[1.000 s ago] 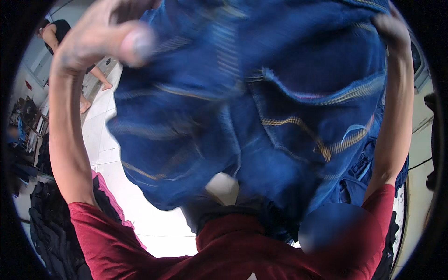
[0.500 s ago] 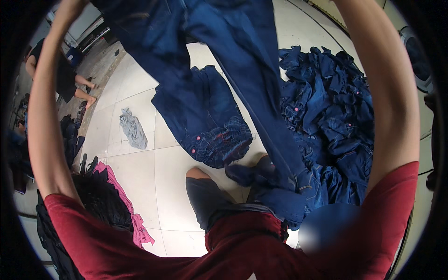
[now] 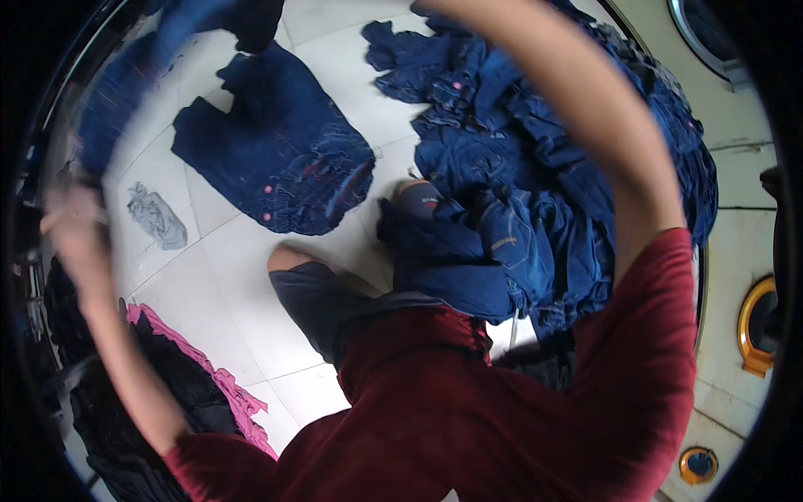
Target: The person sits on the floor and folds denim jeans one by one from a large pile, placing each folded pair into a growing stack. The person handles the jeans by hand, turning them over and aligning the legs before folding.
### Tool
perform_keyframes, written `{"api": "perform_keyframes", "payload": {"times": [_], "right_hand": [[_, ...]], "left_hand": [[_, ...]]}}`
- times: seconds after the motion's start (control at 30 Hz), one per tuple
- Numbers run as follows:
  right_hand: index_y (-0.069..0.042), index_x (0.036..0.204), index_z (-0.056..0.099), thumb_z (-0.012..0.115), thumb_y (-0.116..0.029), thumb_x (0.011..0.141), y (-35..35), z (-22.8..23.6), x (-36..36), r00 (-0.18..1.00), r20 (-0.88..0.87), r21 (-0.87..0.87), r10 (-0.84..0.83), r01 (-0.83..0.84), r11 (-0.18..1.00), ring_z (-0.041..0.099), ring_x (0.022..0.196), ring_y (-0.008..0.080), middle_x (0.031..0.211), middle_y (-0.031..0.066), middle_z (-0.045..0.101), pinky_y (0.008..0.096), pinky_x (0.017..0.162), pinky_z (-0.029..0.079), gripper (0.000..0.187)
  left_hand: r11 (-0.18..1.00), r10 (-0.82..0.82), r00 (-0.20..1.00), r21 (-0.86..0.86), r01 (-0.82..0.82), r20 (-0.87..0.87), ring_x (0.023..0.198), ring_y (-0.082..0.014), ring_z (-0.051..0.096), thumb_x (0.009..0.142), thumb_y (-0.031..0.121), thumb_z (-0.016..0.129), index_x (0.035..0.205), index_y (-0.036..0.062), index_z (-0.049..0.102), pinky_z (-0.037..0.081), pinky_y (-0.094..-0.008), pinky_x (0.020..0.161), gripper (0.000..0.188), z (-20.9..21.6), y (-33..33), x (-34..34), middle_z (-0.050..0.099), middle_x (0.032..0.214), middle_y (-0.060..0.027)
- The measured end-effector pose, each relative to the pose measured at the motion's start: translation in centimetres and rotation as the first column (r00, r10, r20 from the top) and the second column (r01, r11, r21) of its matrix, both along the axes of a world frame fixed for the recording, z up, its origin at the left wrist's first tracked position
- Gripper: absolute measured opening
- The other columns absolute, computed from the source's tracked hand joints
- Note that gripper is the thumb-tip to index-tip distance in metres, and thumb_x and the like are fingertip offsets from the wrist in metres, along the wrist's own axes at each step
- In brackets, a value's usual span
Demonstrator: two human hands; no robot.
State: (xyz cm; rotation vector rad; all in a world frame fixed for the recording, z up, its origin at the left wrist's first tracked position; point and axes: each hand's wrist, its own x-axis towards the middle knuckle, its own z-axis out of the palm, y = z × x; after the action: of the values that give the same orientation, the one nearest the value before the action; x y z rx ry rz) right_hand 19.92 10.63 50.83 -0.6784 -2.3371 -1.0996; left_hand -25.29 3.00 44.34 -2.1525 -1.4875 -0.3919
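Observation:
Blurred by motion, my left hand [image 3: 77, 213] is at the far left, beside a dark blue pair of jeans [image 3: 125, 109] that swings along the upper left. The smear hides its fingers, so I cannot tell whether they grip the denim. My right arm reaches up past the top edge, and its hand lies outside the picture. On the floor before me lies a flat stack of jeans [image 3: 268, 142] with loose threads and small pink dots at its near end. More denim [image 3: 452, 251] is draped over my right leg.
A large heap of crumpled jeans [image 3: 535, 142] fills the right side. A grey bundled cloth [image 3: 157, 217] rests on the tiled floor at left. Black clothes [image 3: 159, 368] and a pink cloth [image 3: 226, 381] lie lower left. Pale panels with round orange-rimmed openings [image 3: 757, 326] stand at far right.
The jeans held up in front of me have swung to the upper left. My left hand has come into view, and my right arm has swept leftward. My view has turned toward the right.

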Motion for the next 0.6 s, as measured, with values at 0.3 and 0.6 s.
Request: {"api": "perform_keyframes", "payload": {"times": [0.3,0.6], "right_hand": [[-0.014,0.169,0.02,0.056,-0.095,0.076,-23.6,-36.4,18.2,0.184,0.865,-0.497,-0.468,0.451,-0.741,0.028,0.158,0.0396,0.172,0.0175,0.028,0.063,0.121,0.031,0.128],[-0.005,0.111,0.063,0.059,-0.039,0.106,-28.6,-25.1,15.7,0.332,-0.066,-0.972,-0.941,0.191,0.135,0.071,0.097,0.0433,0.099,0.0224,0.074,0.0549,0.085,0.054,0.035]], "left_hand": [[0.644,0.038,0.928,-0.72,0.26,0.369,0.111,-0.043,0.065,0.09,0.02,0.08,0.118,-0.0006,0.07,0.053,-0.0464,0.096,0.036,-18.5,-18.9,5.6,0.071,0.118,-0.0223],[0.512,0.026,0.672,-0.587,0.627,0.74,0.111,-0.0378,0.067,0.083,0.013,0.084,0.113,0.0013,0.073,0.051,-0.0434,0.1,0.033,-17.7,-17.1,16.0,0.072,0.115,-0.0182]]}}
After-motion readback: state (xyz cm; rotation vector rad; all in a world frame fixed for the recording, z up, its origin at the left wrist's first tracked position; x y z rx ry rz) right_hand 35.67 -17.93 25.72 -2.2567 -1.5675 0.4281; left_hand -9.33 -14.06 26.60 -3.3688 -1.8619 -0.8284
